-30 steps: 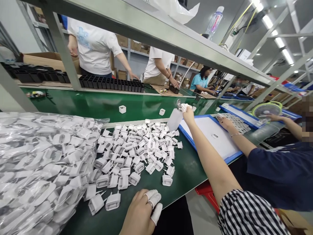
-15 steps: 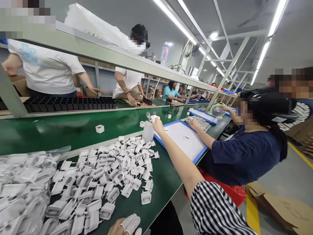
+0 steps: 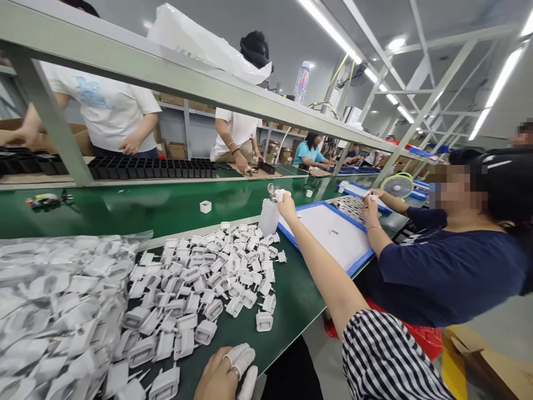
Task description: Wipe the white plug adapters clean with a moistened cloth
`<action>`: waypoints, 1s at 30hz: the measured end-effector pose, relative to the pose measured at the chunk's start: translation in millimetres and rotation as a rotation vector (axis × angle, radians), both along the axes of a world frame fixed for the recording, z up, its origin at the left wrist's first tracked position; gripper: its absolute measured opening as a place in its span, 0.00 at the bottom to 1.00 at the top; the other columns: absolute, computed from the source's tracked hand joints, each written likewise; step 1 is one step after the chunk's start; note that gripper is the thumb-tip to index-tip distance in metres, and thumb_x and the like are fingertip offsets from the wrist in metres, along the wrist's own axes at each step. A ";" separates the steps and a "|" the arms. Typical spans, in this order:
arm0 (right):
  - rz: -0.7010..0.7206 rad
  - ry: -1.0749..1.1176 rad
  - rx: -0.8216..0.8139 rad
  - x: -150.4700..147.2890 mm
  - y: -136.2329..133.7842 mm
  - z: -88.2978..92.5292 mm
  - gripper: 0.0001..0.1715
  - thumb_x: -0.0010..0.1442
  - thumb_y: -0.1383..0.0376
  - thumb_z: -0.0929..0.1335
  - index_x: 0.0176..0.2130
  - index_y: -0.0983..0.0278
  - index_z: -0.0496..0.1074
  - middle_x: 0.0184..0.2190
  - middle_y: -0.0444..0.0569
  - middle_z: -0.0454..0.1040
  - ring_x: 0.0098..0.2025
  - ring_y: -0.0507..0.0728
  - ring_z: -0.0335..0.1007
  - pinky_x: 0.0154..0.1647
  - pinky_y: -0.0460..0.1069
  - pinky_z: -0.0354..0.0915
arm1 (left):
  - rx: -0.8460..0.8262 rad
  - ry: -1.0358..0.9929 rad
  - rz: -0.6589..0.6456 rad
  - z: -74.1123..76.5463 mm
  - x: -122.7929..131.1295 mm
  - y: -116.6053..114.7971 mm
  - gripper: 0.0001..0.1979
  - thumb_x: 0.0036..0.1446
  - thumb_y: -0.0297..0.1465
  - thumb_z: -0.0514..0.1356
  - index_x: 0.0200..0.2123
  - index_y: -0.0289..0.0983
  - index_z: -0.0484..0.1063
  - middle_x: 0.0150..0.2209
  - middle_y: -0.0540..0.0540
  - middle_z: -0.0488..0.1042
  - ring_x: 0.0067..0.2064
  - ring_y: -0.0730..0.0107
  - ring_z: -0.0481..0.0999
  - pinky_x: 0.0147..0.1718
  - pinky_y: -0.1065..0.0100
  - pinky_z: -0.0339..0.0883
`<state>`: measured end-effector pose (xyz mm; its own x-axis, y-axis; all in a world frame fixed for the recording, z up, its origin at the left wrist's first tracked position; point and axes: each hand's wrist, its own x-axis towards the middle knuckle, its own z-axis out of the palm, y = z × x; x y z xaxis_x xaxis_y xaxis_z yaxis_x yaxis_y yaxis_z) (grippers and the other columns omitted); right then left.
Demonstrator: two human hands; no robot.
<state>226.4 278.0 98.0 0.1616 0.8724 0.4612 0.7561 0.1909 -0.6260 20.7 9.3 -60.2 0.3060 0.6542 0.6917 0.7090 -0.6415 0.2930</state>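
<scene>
My right hand point(image 3: 287, 204) reaches out to the top of a whitish plastic bottle point(image 3: 269, 218) with a round metal lid tipped up. Its fingers are pressed together around something white and crumpled; whether this is a cloth or finger covers I cannot tell. My left hand point(image 3: 225, 373) lies low at the table's near edge, white covers on its fingers and a ring on one. Those fingers stretch out with nothing visible in them. Between the hands spreads a heap of white plug housings point(image 3: 200, 278) with pins, several facing open side up.
A clear bag point(image 3: 62, 311) of more housings lies at left. Right of the bottle is a blue-framed white board point(image 3: 328, 230), with a co-worker point(image 3: 449, 255) beside it. A shelf beam point(image 3: 200, 83) crosses above. Black trays point(image 3: 154, 168) and other people are across the green table point(image 3: 166, 194).
The view has swung left, and more of my left hand shows. My right hand stays at the bottle's top. The co-worker at right has lifted a hand off the perforated tray and brought both hands together.
</scene>
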 end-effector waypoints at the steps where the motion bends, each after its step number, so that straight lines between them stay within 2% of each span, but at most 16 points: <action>1: 0.002 0.009 0.002 0.1 0.9 -0.9 0.15 0.57 0.62 0.61 0.44 0.66 0.63 0.43 0.50 0.65 0.41 0.55 0.64 0.40 0.54 0.64 | -0.010 -0.003 0.005 1.2 0.8 -0.8 0.16 0.57 0.32 0.45 0.30 0.40 0.73 0.28 0.45 0.75 0.31 0.66 0.73 0.27 0.69 0.68; 9: -0.023 0.061 -0.001 5.6 8.6 -4.8 0.13 0.57 0.62 0.61 0.41 0.67 0.64 0.40 0.49 0.66 0.39 0.54 0.65 0.40 0.54 0.63 | -0.128 -0.075 -0.029 11.2 5.1 -6.8 0.12 0.53 0.26 0.48 0.33 0.39 0.70 0.30 0.45 0.74 0.33 0.63 0.71 0.29 0.65 0.67; 15: -0.039 0.074 -0.008 8.5 10.5 -4.7 0.12 0.57 0.62 0.62 0.40 0.68 0.65 0.39 0.49 0.67 0.39 0.54 0.65 0.40 0.53 0.63 | -0.145 -0.072 -0.040 12.9 4.8 -8.2 0.11 0.51 0.24 0.49 0.34 0.38 0.69 0.31 0.45 0.74 0.34 0.62 0.70 0.31 0.63 0.66; 30: 0.058 0.121 0.026 13.4 8.8 0.1 0.10 0.55 0.64 0.63 0.36 0.68 0.67 0.37 0.49 0.68 0.40 0.54 0.64 0.42 0.54 0.59 | -0.219 -0.141 -0.031 16.6 6.6 -11.2 0.11 0.48 0.23 0.52 0.33 0.39 0.70 0.30 0.44 0.73 0.34 0.61 0.69 0.32 0.62 0.65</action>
